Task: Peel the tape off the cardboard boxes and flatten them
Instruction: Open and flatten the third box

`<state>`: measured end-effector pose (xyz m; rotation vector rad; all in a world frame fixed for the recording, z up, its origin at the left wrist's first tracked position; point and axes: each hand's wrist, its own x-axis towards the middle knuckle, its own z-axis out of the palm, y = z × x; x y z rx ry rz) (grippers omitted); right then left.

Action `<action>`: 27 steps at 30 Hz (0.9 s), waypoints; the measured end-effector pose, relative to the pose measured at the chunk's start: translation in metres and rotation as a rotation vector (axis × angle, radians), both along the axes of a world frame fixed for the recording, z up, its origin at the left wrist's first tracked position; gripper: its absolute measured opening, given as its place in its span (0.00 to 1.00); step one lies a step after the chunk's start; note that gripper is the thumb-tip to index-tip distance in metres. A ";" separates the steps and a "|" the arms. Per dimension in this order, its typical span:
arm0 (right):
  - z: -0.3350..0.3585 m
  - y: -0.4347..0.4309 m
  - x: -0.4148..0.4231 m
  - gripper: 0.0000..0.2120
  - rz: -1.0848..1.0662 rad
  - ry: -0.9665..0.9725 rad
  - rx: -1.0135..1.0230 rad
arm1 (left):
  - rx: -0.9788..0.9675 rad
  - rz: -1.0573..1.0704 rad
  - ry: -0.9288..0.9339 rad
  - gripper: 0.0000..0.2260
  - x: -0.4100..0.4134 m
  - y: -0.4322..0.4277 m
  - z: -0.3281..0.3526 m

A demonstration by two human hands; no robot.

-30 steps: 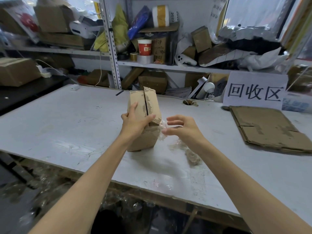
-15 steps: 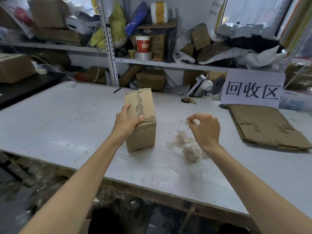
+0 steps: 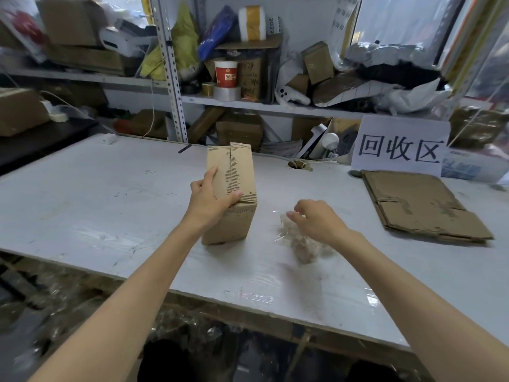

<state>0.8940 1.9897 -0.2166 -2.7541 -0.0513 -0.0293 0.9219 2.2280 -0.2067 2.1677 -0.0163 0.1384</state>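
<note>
A small brown cardboard box (image 3: 239,225) stands on end on the white table (image 3: 104,205), its top seam torn and rough where tape came off. My left hand (image 3: 212,198) grips its upper left side, thumb across the top edge. To the right of the box, my right hand (image 3: 321,221) hovers low with bunched fingertips pinching the top of a crumpled wad of clear peeled tape (image 3: 304,248) that lies on the table.
A flattened cardboard box (image 3: 421,205) lies at the right, in front of a white sign (image 3: 399,147). A cable hole (image 3: 298,164) sits behind the box. Cluttered shelves (image 3: 248,106) line the far edge. The table's near edge (image 3: 248,301) runs below my forearms.
My right hand pulled away from the box to the right and dropped down onto the tape wad. My left hand lowered the box and stood it on the table.
</note>
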 end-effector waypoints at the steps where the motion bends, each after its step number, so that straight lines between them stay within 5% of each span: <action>1: 0.004 0.005 0.001 0.19 -0.023 -0.046 0.006 | 0.041 -0.003 -0.018 0.39 -0.001 -0.002 -0.001; 4: 0.018 0.030 0.004 0.19 -0.023 -0.172 0.257 | 0.099 -0.038 -0.062 0.45 -0.005 -0.006 -0.003; 7: 0.036 0.055 0.005 0.34 -0.073 -0.156 0.644 | 0.131 -0.086 -0.065 0.54 -0.008 -0.005 -0.002; 9: 0.046 0.067 0.007 0.42 -0.124 -0.125 0.666 | 0.119 -0.121 -0.070 0.52 -0.012 -0.004 0.000; 15: 0.057 0.066 0.009 0.10 -0.143 -0.058 0.702 | 0.186 -0.106 -0.120 0.32 -0.031 0.001 0.018; 19: 0.062 0.056 0.003 0.08 -0.160 -0.031 0.806 | 0.205 0.019 -0.016 0.20 -0.035 0.005 0.037; 24: 0.057 0.053 -0.010 0.28 -0.046 0.017 1.024 | -0.070 0.173 -0.159 0.15 -0.036 0.009 0.051; 27: 0.070 0.054 -0.014 0.42 -0.091 -0.139 0.896 | -0.103 0.167 -0.234 0.12 -0.039 0.011 0.061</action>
